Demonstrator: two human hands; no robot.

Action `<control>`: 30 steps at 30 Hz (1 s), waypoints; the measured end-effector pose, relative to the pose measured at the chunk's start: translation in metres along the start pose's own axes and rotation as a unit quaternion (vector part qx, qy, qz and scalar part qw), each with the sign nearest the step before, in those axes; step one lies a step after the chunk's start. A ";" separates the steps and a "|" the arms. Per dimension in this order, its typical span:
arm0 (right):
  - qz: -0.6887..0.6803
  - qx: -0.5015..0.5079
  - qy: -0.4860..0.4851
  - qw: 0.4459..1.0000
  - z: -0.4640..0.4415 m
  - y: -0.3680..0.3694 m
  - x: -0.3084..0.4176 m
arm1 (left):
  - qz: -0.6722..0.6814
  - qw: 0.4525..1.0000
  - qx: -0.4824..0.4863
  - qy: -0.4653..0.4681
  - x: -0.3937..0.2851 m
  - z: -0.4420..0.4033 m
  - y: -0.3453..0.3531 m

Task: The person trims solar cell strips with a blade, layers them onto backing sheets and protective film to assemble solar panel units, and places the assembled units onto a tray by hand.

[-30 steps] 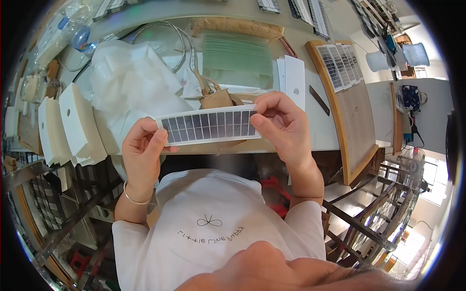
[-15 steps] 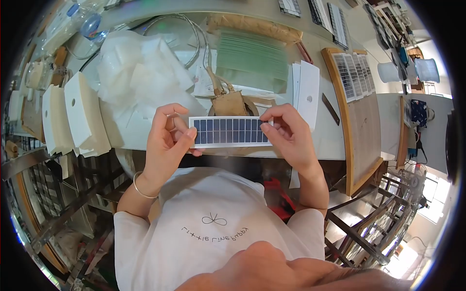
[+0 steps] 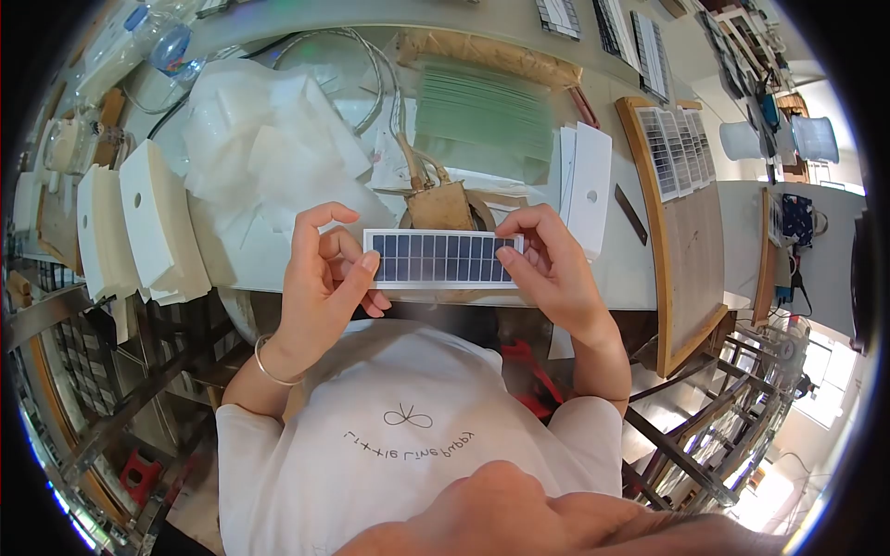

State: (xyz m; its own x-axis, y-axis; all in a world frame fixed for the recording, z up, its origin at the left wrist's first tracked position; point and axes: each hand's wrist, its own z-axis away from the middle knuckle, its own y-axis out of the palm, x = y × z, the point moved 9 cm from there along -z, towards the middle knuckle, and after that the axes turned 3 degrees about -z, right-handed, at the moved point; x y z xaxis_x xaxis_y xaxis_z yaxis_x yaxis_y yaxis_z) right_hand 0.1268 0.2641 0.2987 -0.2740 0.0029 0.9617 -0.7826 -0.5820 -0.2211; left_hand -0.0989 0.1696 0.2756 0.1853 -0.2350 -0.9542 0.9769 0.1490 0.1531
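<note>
Right in front of the shirt, the left hand [image 3: 324, 275] pinches one end of a gridded panel [image 3: 436, 261], forefinger lifted free, while the right hand [image 3: 553, 271] grips the other between thumb and finger, at the table's [image 3: 623, 280] near edge. Beyond sit a tan block [image 3: 439, 206], greenish sheets [image 3: 482, 120], then a brown roll [image 3: 491, 58].
</note>
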 end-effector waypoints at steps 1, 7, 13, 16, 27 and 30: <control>0.006 0.007 -0.002 1.000 0.000 0.000 0.001 | 0.000 1.000 0.002 0.002 -0.001 0.000 0.001; 0.046 0.001 -0.058 0.997 0.005 0.004 0.018 | -0.059 0.989 -0.104 0.083 -0.012 0.013 -0.006; -0.036 0.213 -0.003 0.976 0.060 0.017 0.048 | -0.211 0.863 0.063 0.455 -0.053 0.070 0.026; 0.062 0.055 -0.061 0.995 0.063 -0.049 0.043 | -0.238 0.830 0.053 0.501 -0.076 0.051 0.049; 0.236 -0.396 0.012 0.887 0.001 -0.524 -0.090 | -0.655 0.674 -0.090 0.328 -0.049 0.000 0.001; 0.260 -0.380 0.026 0.887 -0.026 -0.519 -0.100 | -0.636 0.702 -0.077 0.310 -0.057 0.003 0.006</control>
State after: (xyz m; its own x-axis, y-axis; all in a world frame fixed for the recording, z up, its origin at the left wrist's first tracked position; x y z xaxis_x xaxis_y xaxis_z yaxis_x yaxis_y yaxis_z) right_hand 0.5462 0.5871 0.3130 -0.7190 -0.0559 0.6927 -0.6877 0.2016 -0.6975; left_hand -0.1037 0.1804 0.3314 -0.9560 0.1833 -0.2290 0.2773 0.3105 -0.9092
